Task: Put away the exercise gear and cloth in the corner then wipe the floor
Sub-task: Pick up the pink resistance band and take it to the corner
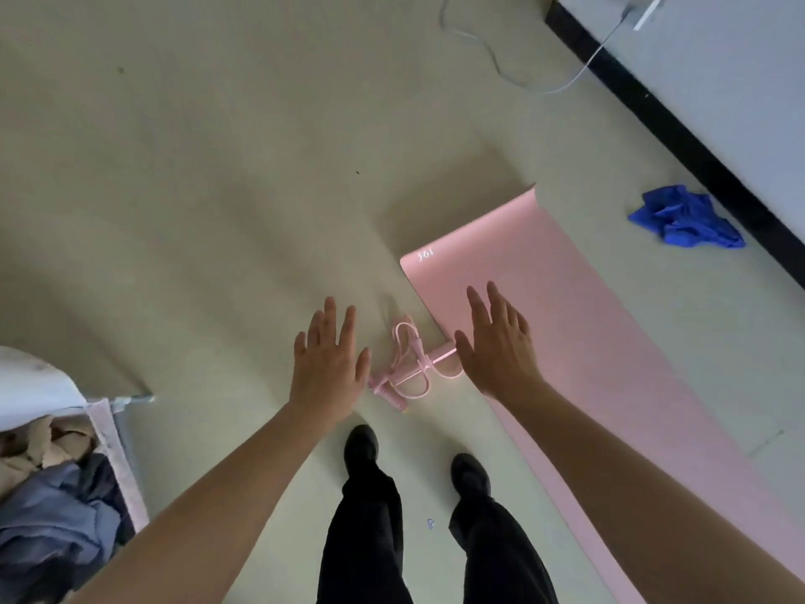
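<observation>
While clothes [56,507] lie in the bin [118,451], left hand [329,364] and right hand [496,346] hover splayed

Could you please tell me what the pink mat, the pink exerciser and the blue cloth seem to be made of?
Pink mat: likely foam or rubber, matte; it lies flat with a smooth, even surface.
Pink exerciser: probably rubber tubing with plastic or foam handles; thin loops bend freely.
Blue cloth: soft woven or microfibre fabric, crumpled into folds.
</observation>
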`<state>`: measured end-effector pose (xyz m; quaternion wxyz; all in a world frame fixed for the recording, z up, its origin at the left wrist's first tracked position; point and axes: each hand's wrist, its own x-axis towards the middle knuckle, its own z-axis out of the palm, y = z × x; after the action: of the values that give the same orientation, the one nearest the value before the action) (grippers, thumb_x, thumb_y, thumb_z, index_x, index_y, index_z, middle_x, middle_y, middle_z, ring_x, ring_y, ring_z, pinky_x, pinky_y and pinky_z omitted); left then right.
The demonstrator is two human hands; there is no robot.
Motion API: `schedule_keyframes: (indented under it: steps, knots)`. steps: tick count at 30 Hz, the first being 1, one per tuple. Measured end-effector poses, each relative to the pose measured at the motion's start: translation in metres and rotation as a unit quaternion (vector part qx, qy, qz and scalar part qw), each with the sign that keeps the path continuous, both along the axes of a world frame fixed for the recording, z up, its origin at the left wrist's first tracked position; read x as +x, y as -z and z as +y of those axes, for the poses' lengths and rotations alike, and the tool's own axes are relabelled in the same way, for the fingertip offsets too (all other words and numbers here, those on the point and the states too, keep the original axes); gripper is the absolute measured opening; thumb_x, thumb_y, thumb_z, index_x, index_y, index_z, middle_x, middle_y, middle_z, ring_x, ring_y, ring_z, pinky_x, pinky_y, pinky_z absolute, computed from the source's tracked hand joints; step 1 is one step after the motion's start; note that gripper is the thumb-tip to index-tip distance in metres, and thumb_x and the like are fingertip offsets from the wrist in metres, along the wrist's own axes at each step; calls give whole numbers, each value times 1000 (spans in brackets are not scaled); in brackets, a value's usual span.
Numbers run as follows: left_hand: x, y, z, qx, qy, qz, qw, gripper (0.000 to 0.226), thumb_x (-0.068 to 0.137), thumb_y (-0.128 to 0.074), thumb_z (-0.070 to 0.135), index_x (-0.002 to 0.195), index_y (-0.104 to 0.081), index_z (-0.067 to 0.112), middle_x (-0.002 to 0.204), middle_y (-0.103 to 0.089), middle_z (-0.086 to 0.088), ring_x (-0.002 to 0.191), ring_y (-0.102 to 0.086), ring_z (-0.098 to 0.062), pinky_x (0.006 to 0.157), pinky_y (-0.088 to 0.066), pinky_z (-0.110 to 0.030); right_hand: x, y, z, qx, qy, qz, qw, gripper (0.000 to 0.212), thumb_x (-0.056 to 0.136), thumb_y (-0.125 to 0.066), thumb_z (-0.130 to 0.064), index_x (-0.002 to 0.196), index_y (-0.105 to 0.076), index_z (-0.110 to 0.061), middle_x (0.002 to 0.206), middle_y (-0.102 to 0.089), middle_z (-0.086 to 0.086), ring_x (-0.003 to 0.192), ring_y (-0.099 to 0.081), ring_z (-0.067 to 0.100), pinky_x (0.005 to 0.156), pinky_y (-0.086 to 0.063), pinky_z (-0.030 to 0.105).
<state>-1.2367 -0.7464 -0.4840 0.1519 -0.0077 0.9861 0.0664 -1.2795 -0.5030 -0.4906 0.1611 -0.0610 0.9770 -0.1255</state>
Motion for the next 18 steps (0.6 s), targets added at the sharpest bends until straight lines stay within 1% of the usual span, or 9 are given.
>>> schedule_keyframes:
  steps: [1, 3, 5, 10, 13, 15, 18]
  knots:
    - [-9, 29, -5, 2, 8, -21, 1000, 68, 98, -48, 40, 155, -25, 9, 161, -17, -24, 141, -34, -42, 107, -38, -56, -2, 26, -4, 7, 14, -14, 1000, 70, 103, -40, -44, 159, -8, -18, 166, -5, 14, 151, -18, 32, 121, -18, 43]
    - [-20, 94, -14, -6, 40, -57, 998, 69, 100, -41, 42, 157, -15, 11, 163, -7, -22, 146, -25, -40, 112, -32, -54, -1, 84, -13, 21, 33, -54, 998, 70, 103, -40, -45, 159, -7, -20, 166, -4, 14, 151, -17, 32, 121, -17, 43]
    - [-24, 165, -21, -6, 67, -79, 995, 69, 101, -37, 41, 158, -9, 12, 164, -1, -20, 149, -19, -38, 114, -29, -54, 4, 149, -22, 35, 36, -97, 994, 70, 103, -40, -44, 159, -6, -21, 167, -3, 13, 151, -15, 32, 121, -17, 42]
    - [-10, 353, -29, 28, 55, -113, 992, 72, 99, -49, 34, 157, -15, 8, 163, -7, -21, 148, -20, -38, 115, -31, -51, 20, 333, -43, 37, 42, -164, 985, 73, 101, -46, -41, 159, -7, -19, 165, -6, 15, 149, -19, 34, 116, -27, 45]
    - [8, 458, -32, 16, 73, -142, 987, 76, 96, -55, 30, 157, -13, 8, 163, -6, -22, 149, -14, -39, 115, -30, -50, 32, 436, -53, 33, 30, -181, 982, 73, 101, -46, -39, 159, -5, -22, 165, -5, 15, 149, -19, 35, 114, -30, 47]
    - [20, 514, -30, 3, 84, -162, 983, 83, 92, -60, 28, 157, -11, 11, 163, -4, -22, 150, -9, -40, 114, -30, -51, 38, 491, -57, 27, 23, -185, 982, 74, 101, -47, -38, 160, -4, -25, 165, -6, 16, 148, -19, 36, 113, -32, 49]
    - [37, 584, -25, -11, 102, -177, 979, 96, 87, -67, 26, 158, -3, 18, 163, -2, -23, 150, -5, -42, 115, -27, -51, 44, 556, -59, 17, 44, -181, 982, 80, 99, -51, -38, 159, 0, -30, 165, -5, 16, 147, -20, 38, 108, -37, 52]
